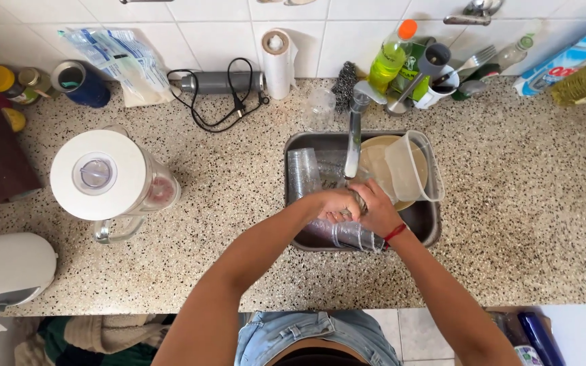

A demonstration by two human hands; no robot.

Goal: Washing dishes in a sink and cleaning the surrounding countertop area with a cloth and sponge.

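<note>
Risk: my left hand [334, 203] and right hand [374, 207], both closed around a scourer [358, 200], could knock the wet glass [347, 234] against the sink [293, 146].

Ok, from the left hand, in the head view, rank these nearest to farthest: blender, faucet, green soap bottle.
1. faucet: just above the left hand, over the sink.
2. green soap bottle: farther up, at the wall.
3. blender: far off on the counter's other side.

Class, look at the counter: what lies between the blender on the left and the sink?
In the head view, only bare speckled counter lies between the blender and the sink; nothing stands there.
</note>
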